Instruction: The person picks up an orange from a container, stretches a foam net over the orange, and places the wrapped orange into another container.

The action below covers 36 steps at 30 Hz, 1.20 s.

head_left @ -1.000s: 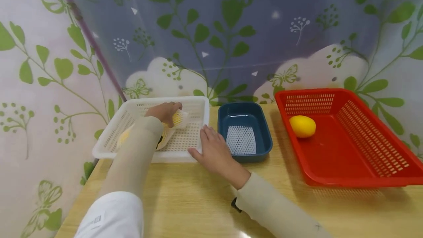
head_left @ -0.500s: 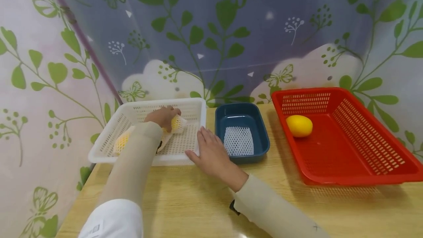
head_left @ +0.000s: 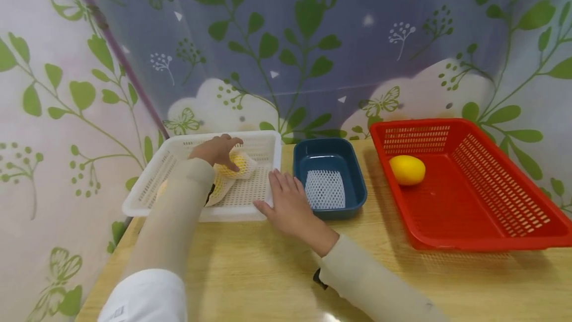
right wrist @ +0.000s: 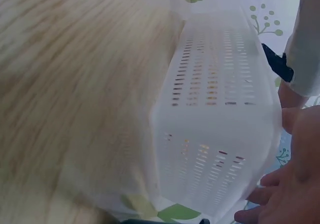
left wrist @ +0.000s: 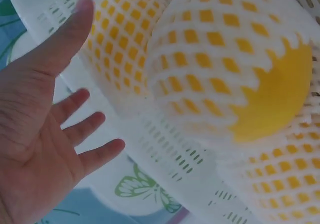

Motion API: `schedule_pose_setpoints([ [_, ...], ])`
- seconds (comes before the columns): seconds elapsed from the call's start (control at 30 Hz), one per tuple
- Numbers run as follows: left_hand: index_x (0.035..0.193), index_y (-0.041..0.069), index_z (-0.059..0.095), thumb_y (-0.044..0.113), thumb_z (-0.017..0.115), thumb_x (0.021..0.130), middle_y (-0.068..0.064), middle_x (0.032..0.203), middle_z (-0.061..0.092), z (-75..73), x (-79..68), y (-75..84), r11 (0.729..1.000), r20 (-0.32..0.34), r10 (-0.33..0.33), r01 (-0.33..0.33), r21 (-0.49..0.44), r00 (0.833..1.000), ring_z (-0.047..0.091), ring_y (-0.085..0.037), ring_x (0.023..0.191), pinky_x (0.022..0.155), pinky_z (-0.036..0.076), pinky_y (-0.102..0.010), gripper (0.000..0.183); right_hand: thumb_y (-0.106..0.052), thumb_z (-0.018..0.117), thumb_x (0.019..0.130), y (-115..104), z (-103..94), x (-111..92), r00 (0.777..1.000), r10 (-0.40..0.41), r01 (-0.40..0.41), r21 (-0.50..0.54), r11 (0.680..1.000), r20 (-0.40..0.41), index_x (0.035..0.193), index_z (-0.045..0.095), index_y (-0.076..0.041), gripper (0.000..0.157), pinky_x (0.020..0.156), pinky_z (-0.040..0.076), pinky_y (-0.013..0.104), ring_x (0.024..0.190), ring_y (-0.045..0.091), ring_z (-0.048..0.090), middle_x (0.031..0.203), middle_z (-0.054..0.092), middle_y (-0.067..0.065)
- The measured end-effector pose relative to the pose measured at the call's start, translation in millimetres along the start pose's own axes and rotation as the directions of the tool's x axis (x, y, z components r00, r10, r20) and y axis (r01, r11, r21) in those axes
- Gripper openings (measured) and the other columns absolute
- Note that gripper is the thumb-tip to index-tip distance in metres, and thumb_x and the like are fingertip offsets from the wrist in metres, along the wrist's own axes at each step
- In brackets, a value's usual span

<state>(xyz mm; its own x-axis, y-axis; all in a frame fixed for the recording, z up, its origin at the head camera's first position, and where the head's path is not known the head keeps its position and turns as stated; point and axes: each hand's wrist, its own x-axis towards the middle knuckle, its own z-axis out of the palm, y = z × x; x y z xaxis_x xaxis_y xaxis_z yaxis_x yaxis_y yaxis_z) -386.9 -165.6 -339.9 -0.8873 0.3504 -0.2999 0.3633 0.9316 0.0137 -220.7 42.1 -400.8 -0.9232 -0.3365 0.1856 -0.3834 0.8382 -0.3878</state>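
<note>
My left hand (head_left: 214, 150) hovers over the white plastic basket (head_left: 263, 212), its thumb and fingers spread. Close by it lies a yellow fruit in a white foam net (head_left: 243, 165). The left wrist view shows the left hand (left wrist: 55, 129) apart from a netted fruit (left wrist: 200, 59) whose net leaves part of its smooth yellow skin bare. More netted fruits (left wrist: 125, 39) lie around it; in the head view my forearm hides some of them. My right hand (head_left: 288, 202) rests on the basket's right rim near the front corner, fingers extended and thumb out to the side.
Right of the white basket stands a dark blue tray (head_left: 359, 198) holding an empty white foam net (head_left: 325, 190). Farther right is a large red basket (head_left: 464, 202) with a bare yellow fruit (head_left: 407, 170) at its left side. All stand on a wooden table (head_left: 250, 272) before a patterned backdrop.
My left hand has drawn slightly left off the netted fruit and its fingers have spread, so more of that fruit shows. My right hand stays on the rim.
</note>
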Motion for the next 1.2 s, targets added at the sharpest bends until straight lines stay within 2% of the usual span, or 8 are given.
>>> schedule_pose_setpoints([
  [0.27, 0.153, 0.014, 0.026, 0.056, 0.048, 0.097, -0.024, 0.155, 0.02, -24.3, -14.8, 12.8, 0.998, -0.004, -0.059, 0.059, -0.037, 0.998, 0.024, -0.048, 0.138, 0.107, 0.028, -0.064, 0.073, -0.051, 0.046, 0.099, 4, -33.0, -11, 0.999, -0.036, 0.037, 0.049, 0.998, -0.015, 0.154, 0.023, -0.012, 0.072, 0.116, 0.011, 0.057, 0.145, 0.037, 0.017, 0.156, 0.029, 0.014],
  [0.4, 0.155, 0.016, 0.02, 0.06, 0.033, 0.099, -0.023, 0.158, 0.01, -34.8, -27.4, 28.6, 0.997, 0.032, -0.062, 0.064, -0.05, 0.998, 0.017, -0.05, 0.14, 0.108, 0.023, -0.067, 0.072, -0.051, 0.049, 0.098, 7, -60.5, -27, 0.998, -0.065, 0.064, -0.022, 0.998, -0.008, 0.154, 0.025, -0.012, 0.072, 0.115, 0.014, 0.06, 0.145, 0.039, 0.018, 0.154, 0.031, 0.016],
  [0.53, 0.156, 0.019, 0.015, 0.06, 0.025, 0.1, -0.021, 0.16, 0.003, -44.9, -41.3, 46.4, 0.997, 0.027, -0.044, 0.045, -0.059, 0.999, 0.009, -0.049, 0.143, 0.108, 0.02, -0.068, 0.07, -0.053, 0.051, 0.097, 11, -92.0, -42, 0.997, -0.076, 0.077, -0.095, 0.993, 0.013, 0.154, 0.026, -0.013, 0.074, 0.113, 0.016, 0.063, 0.144, 0.039, 0.021, 0.155, 0.03, 0.015],
  [0.67, 0.156, 0.021, 0.015, 0.058, 0.028, 0.101, -0.021, 0.16, 0.004, -52.2, -54.6, 66.8, 0.999, -0.048, 0.033, -0.035, -0.038, 0.998, 0.011, -0.047, 0.143, 0.107, 0.024, -0.067, 0.067, -0.053, 0.053, 0.095, 25, -119.4, -55, 0.995, -0.091, 0.097, -0.167, 0.981, 0.043, 0.154, 0.026, -0.014, 0.075, 0.111, 0.018, 0.065, 0.142, 0.041, 0.025, 0.155, 0.029, 0.016],
  [0.77, 0.156, 0.024, 0.016, 0.058, 0.031, 0.101, -0.02, 0.159, 0.008, -55.2, -64.5, 88.4, 0.994, -0.106, 0.111, -0.111, 0.001, 0.988, 0.016, -0.045, 0.143, 0.105, 0.03, -0.065, 0.066, -0.05, 0.056, 0.094, 43, -136.2, -64, 0.994, -0.097, 0.106, -0.219, 0.97, 0.053, 0.152, 0.029, -0.012, 0.074, 0.109, 0.022, 0.066, 0.138, 0.043, 0.03, 0.153, 0.032, 0.019],
  [0.87, 0.156, 0.027, 0.017, 0.059, 0.032, 0.1, -0.017, 0.159, 0.011, -54.7, -75.1, 114.0, 0.982, -0.142, 0.187, -0.185, 0.028, 0.972, 0.021, -0.042, 0.143, 0.104, 0.033, -0.063, 0.066, -0.047, 0.058, 0.094, 62, -150.6, -72, 0.995, -0.072, 0.086, -0.261, 0.961, 0.063, 0.151, 0.03, -0.009, 0.075, 0.106, 0.025, 0.067, 0.134, 0.046, 0.034, 0.15, 0.035, 0.023],
  [1.0, 0.155, 0.031, 0.019, 0.062, 0.031, 0.098, -0.014, 0.16, 0.012, -50.5, -94.7, 150.2, 0.96, -0.15, 0.28, -0.273, 0.069, 0.948, 0.022, -0.037, 0.143, 0.105, 0.034, -0.061, 0.066, -0.046, 0.057, 0.095, 89, -167.0, -79, 0.998, -0.018, 0.035, -0.277, 0.96, 0.062, 0.15, 0.031, -0.005, 0.073, 0.102, 0.029, 0.069, 0.13, 0.05, 0.037, 0.145, 0.038, 0.028],
  [1.2, 0.155, 0.036, 0.013, 0.064, 0.032, 0.097, -0.008, 0.161, 0.011, -36.4, -122.8, 195.3, 0.911, -0.161, 0.404, -0.381, 0.155, 0.901, 0.019, -0.03, 0.146, 0.109, 0.031, -0.058, 0.068, -0.058, 0.046, 0.096, 137, -190.5, -83, 0.988, 0.12, -0.089, -0.269, 0.959, 0.099, 0.15, 0.026, 0.001, 0.082, 0.094, 0.034, 0.072, 0.126, 0.055, 0.035, 0.144, 0.033, 0.035],
])
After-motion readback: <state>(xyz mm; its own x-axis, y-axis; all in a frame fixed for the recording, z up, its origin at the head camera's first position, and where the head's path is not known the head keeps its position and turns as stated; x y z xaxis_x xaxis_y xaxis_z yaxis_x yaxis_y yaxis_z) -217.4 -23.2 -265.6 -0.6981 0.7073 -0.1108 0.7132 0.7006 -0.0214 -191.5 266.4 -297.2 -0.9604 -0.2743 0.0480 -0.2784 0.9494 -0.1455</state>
